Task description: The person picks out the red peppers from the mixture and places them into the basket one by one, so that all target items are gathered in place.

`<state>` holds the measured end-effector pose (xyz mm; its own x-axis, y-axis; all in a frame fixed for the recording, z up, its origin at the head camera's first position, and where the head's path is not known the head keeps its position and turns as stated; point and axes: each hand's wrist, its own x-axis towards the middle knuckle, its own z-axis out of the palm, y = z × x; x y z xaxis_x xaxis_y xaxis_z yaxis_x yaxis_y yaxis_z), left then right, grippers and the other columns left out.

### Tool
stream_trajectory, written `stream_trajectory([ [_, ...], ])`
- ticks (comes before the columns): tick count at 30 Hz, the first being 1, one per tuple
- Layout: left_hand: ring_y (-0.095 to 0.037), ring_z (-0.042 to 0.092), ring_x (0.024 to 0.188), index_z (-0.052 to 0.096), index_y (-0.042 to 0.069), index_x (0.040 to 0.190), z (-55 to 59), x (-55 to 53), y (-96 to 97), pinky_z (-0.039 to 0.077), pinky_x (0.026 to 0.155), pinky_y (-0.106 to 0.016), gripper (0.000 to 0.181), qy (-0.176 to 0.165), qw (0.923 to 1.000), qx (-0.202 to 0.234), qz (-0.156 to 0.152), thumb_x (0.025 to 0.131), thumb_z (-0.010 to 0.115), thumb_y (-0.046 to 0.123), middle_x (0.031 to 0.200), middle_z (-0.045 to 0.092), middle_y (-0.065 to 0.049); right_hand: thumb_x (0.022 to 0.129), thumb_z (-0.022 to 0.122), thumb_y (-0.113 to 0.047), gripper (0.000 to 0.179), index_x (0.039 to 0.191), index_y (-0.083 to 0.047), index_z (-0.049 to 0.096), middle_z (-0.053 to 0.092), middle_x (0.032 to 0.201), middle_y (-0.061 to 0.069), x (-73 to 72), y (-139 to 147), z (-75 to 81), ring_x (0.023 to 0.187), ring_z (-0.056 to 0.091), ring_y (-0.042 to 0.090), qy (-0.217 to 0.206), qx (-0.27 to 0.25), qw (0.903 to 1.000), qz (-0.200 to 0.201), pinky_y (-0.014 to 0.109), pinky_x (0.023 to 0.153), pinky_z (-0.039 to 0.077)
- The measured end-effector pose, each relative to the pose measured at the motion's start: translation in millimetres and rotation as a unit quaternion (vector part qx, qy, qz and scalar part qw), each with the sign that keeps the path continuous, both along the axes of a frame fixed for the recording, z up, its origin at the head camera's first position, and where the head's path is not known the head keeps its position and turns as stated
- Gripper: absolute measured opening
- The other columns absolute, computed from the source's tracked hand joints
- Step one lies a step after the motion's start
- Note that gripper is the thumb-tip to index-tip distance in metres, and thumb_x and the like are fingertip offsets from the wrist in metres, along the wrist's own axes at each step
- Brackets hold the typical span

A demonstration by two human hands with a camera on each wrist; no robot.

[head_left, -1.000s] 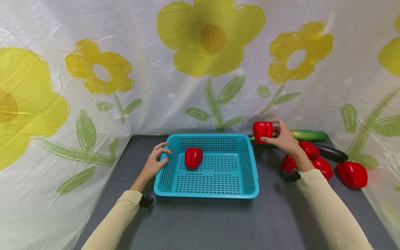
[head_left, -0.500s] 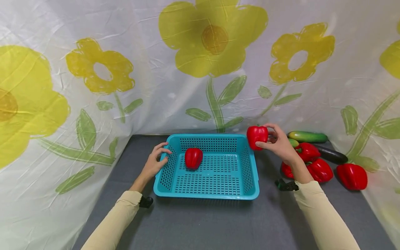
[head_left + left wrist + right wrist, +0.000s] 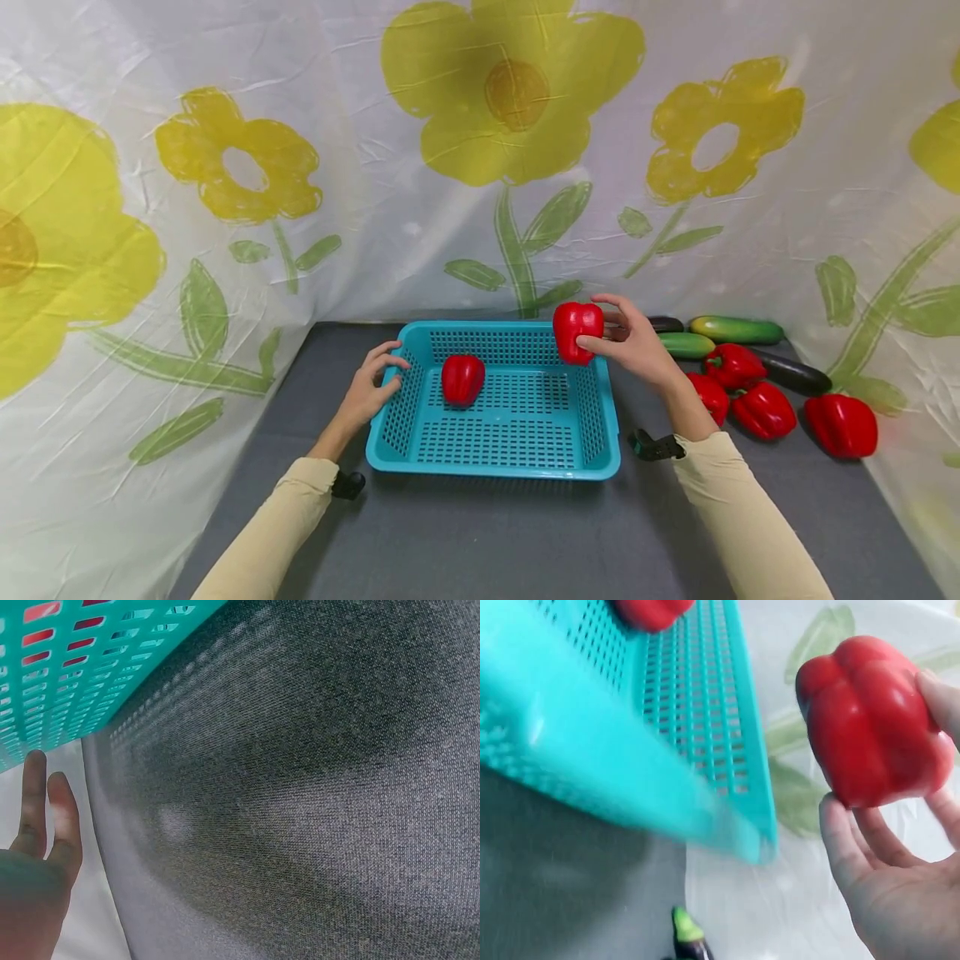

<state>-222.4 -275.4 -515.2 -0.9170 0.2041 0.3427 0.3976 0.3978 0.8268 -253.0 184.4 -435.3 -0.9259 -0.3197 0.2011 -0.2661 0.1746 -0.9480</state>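
In the head view my right hand (image 3: pixel 633 342) pinches a red bell pepper (image 3: pixel 577 332) between thumb and fingers, above the back right of a turquoise plastic basket (image 3: pixel 491 467). The right wrist view shows that pepper (image 3: pixel 874 724) raised beyond the basket's rim (image 3: pixel 757 772), thumb on one side and fingertips underneath. A second red bell pepper (image 3: pixel 462 380) lies inside the basket, left of its middle. My left hand (image 3: pixel 366 390) is at the left rim with loosely bent fingers reaching over it. Two of its fingers (image 3: pixel 64 817) show nearly straight beside the basket wall (image 3: pixel 67 667) in the left wrist view.
Right of the basket lie several more red bell peppers (image 3: pixel 765 411), a long dark eggplant (image 3: pixel 791 372) and green cucumbers (image 3: pixel 737 330). Another dark vegetable (image 3: pixel 666 323) is partly hidden behind my right hand. A flowered curtain (image 3: pixel 360 208) closes off the back of the grey table (image 3: pixel 480 542).
My right hand has carried the red bell pepper leftward, from right of the basket to above its back right part. My left hand has stayed at the rim.
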Motion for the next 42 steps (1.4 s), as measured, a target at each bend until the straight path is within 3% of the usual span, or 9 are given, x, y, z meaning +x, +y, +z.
stream_trajectory([
  [8, -0.055, 0.033, 0.134, 0.063, -0.014, 0.109, 28.8, 14.2, 12.5, 0.033, 0.095, -0.067, 0.019, 0.004, 0.9999, 0.001, -0.011, 0.092, 0.054, -0.016, 0.149, 0.034, -0.037, 0.093, 0.074, -0.009, 0.056, 0.144, -0.007, 0.051, 0.053, 0.140, 0.016, -8.9, -28, 1.1, 0.114, 0.060, 0.041, -0.014, -0.018, 0.9994, 0.028, 0.047, 0.085, 0.055],
  [11, -0.056, 0.032, 0.133, 0.063, -0.015, 0.109, 32.1, 15.5, 13.7, 0.032, 0.095, -0.067, 0.020, 0.003, 0.9999, 0.001, -0.011, 0.091, 0.054, -0.017, 0.149, 0.034, -0.038, 0.092, 0.075, -0.008, 0.055, 0.142, -0.005, 0.053, 0.052, 0.140, 0.018, -11.0, -37, 0.5, 0.116, 0.058, 0.043, -0.018, -0.023, 0.9990, 0.035, 0.049, 0.085, 0.054],
  [26, -0.056, 0.031, 0.135, 0.063, -0.017, 0.110, 33.1, 14.0, 12.8, 0.033, 0.096, -0.067, 0.020, -0.003, 0.9999, 0.011, -0.011, 0.091, 0.054, -0.017, 0.149, 0.033, -0.037, 0.089, 0.078, -0.009, 0.056, 0.140, -0.005, 0.053, 0.051, 0.140, 0.019, -19.4, -75, -23.2, 0.120, 0.053, 0.043, -0.062, -0.045, 0.9965, 0.035, 0.054, 0.085, 0.053],
  [36, -0.056, 0.031, 0.135, 0.062, -0.018, 0.110, 31.9, 16.5, 12.3, 0.032, 0.096, -0.067, 0.020, -0.008, 0.9998, 0.017, -0.008, 0.091, 0.054, -0.018, 0.149, 0.033, -0.037, 0.090, 0.077, -0.007, 0.058, 0.142, -0.007, 0.052, 0.049, 0.140, 0.018, -21.7, -88, -37.2, 0.116, 0.057, 0.042, -0.126, -0.067, 0.9884, 0.052, 0.053, 0.088, 0.052],
  [42, -0.056, 0.030, 0.135, 0.062, -0.018, 0.109, 31.8, 16.8, 11.9, 0.032, 0.096, -0.068, 0.020, -0.007, 0.9998, 0.019, -0.009, 0.091, 0.054, -0.017, 0.149, 0.033, -0.038, 0.089, 0.078, -0.007, 0.058, 0.140, -0.002, 0.052, 0.050, 0.139, 0.021, -21.9, -94, -45.6, 0.123, 0.051, 0.044, -0.121, -0.047, 0.9903, 0.048, 0.056, 0.088, 0.051],
])
